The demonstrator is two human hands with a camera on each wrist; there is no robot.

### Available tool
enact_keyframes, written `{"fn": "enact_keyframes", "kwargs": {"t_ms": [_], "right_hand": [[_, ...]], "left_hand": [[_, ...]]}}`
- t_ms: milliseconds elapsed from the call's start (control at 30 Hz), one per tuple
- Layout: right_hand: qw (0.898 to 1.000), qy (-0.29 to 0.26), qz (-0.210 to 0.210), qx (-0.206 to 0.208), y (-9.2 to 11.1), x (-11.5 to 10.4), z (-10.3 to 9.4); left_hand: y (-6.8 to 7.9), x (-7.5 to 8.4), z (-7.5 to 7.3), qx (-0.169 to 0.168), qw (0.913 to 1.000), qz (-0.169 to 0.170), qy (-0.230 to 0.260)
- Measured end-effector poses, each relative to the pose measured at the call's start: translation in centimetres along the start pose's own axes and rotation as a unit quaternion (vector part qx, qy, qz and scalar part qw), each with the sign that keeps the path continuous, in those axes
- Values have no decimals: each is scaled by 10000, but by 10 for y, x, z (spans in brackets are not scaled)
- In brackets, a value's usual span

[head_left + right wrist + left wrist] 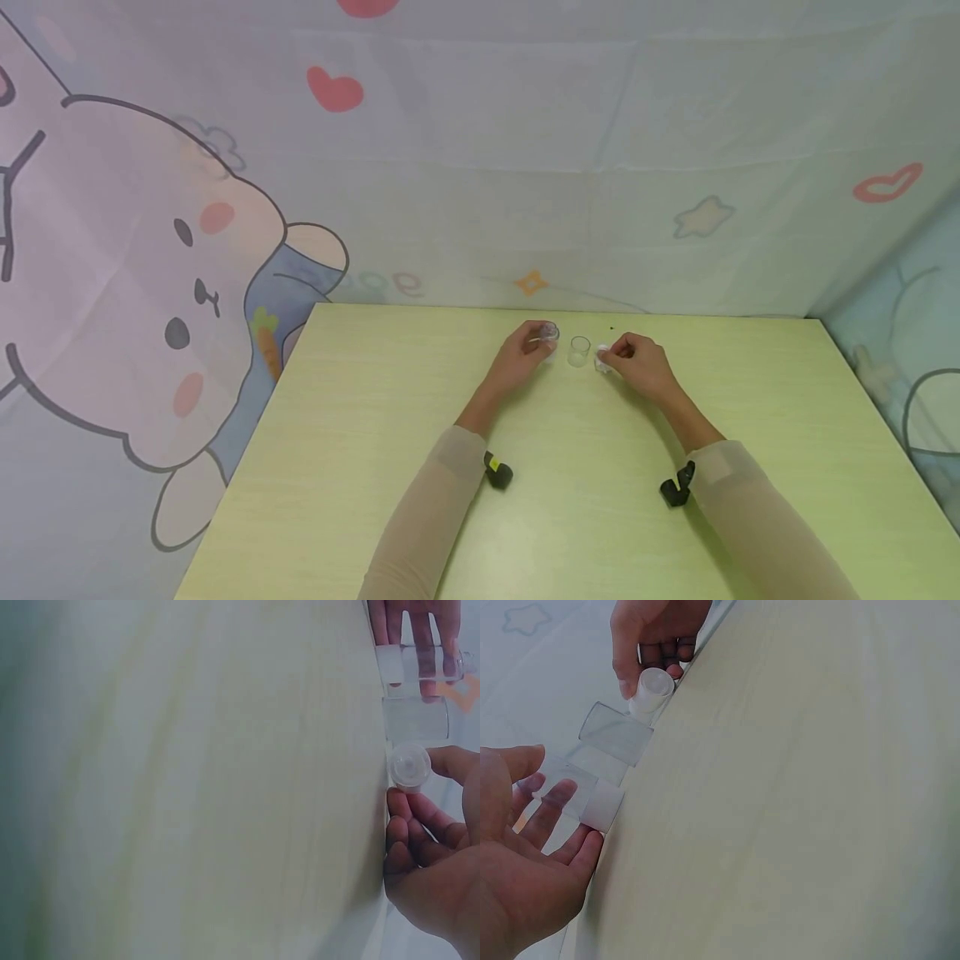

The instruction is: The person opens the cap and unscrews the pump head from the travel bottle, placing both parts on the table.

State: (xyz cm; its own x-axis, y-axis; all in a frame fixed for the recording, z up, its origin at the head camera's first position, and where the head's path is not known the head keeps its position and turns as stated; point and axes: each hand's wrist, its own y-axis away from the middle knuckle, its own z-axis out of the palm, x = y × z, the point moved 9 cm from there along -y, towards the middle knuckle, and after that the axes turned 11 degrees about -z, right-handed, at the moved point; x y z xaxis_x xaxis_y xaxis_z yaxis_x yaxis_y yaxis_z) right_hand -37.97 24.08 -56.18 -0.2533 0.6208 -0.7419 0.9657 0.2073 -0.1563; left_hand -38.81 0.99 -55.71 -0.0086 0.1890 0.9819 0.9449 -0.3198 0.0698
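Note:
Near the table's back edge my left hand point(517, 357) holds a clear cylindrical container with a white base point(604, 804), fingers and thumb round its sides. Just right of it stands a clear, glass-like cup point(578, 352), untouched by either hand. My right hand point(643, 362) pinches a small white translucent piece with a round ring-shaped end point(410, 766) between thumb and fingers. In the left wrist view that piece is beside the clear cup, close over the table. The exact kind of the white piece cannot be told.
The pale yellow-green table point(570, 500) ends at a cartoon-printed cloth point(480, 167) hanging right behind the objects. A tiny dark speck point(611, 327) lies by the back edge. Black wrist devices point(498, 472) sit on both sleeves.

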Motion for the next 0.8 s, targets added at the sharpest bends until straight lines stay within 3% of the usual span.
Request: {"fn": "enact_keyframes", "kwargs": {"t_ms": [800], "right_hand": [[9994,211,-239,97,1,-5,-3]], "left_hand": [[3,1,-1,-58,10000,-27,4]]}}
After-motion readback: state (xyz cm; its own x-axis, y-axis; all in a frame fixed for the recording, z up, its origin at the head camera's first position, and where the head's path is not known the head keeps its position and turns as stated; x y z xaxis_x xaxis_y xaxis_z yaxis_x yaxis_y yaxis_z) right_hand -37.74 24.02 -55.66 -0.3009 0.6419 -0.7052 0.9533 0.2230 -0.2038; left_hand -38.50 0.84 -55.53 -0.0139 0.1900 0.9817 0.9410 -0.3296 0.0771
